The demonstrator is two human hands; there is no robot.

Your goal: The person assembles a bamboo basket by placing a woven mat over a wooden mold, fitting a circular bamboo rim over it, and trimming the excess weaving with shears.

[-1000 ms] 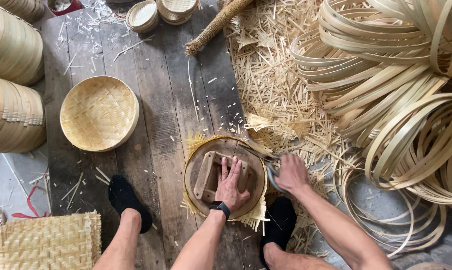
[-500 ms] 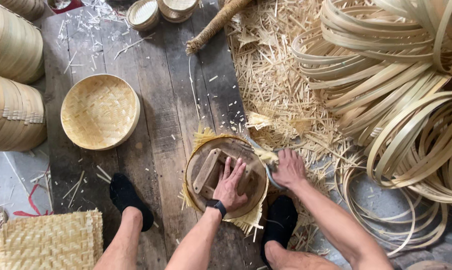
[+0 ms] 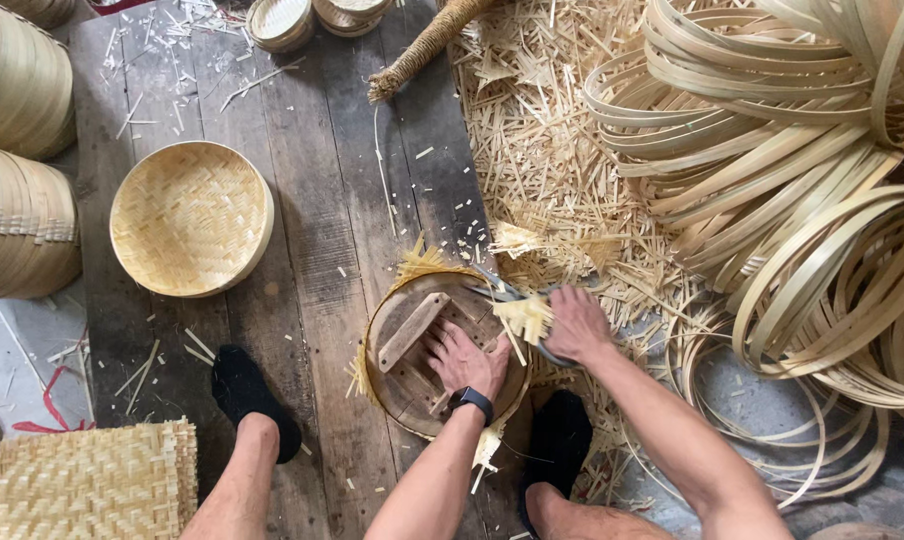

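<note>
While the mould still has fringe sticking out, this tray is only partly trimmed.
Left hand (image 3: 464,362) is spread flat on the round wooden mould (image 3: 412,385), pinning the woven mat (image 3: 424,262) under it on the floor planks (image 3: 312,230). Right hand (image 3: 574,325) is closed around shears (image 3: 507,293), cutting at the rim's 2 o'clock with a cut tuft (image 3: 524,318) right at the blades. Frayed ends show at 12, 9 and 6 o'clock, so I'd say most of the edge is left. One finished tray (image 3: 191,219) sits at 10 o'clock, hoops (image 3: 802,190) piled off at 2 o'clock.
</note>
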